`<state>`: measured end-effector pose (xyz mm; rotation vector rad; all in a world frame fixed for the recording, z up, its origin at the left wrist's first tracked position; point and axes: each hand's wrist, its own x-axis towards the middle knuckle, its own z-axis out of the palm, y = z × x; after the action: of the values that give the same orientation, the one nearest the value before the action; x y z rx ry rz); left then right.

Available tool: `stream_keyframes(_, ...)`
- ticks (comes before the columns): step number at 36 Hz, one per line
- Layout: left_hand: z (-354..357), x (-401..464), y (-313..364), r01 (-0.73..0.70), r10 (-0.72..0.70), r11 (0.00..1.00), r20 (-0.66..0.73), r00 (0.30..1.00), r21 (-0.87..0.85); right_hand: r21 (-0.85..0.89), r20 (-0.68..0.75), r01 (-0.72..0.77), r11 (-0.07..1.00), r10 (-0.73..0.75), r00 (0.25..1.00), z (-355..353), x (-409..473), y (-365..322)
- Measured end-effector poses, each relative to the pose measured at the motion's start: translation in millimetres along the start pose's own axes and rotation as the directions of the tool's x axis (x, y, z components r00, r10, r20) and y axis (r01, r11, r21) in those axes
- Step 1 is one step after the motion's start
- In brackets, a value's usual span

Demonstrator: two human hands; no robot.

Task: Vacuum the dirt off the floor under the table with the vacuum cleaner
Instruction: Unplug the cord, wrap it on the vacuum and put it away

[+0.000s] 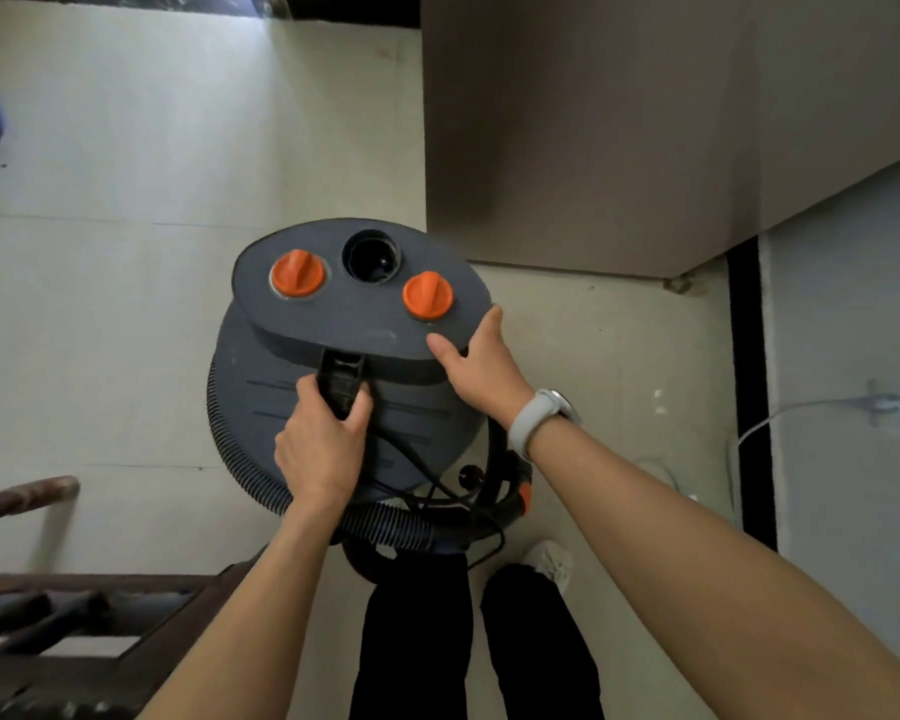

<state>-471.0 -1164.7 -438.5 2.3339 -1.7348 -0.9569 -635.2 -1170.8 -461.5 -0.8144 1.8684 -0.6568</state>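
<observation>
A dark grey canister vacuum cleaner (354, 314) stands on the pale tiled floor right in front of me, seen from above. Its oval top carries two orange knobs (298, 273) and a round black opening (371, 255). My left hand (323, 439) grips the black plug (341, 384) of the power cord at the near edge of the oval top. My right hand (476, 358), with a white watch on the wrist, holds the right end of that top, thumb on the upper face. The ribbed hose (240, 459) coils round the canister's left and near side.
A brown cabinet or table side (619, 127) rises directly behind and right of the vacuum. A wall with a socket and white cable (884, 405) is at the right. Dark wooden furniture (74, 615) sits at the lower left. My legs and one shoe (549, 561) are just below the vacuum.
</observation>
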Motion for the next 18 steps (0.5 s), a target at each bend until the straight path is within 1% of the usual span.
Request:
stream_keyframes(3,-5,13,-2,0.040,-0.042,0.999,-0.050,0.998,-0.031,-0.010,0.021,0.007,1.000,-0.006,1.000,11,13,-18)
stream_keyframes(10,-11,41,0,0.066,-0.080,0.992,-0.134,0.988,-0.105,-0.034,0.055,0.041,0.999,-0.039,0.998,24,46,-53)
stream_keyframes(18,-30,89,1,0.039,-0.055,0.994,-0.146,0.988,-0.105,-0.056,0.096,0.063,0.996,-0.057,0.994,41,81,-84)
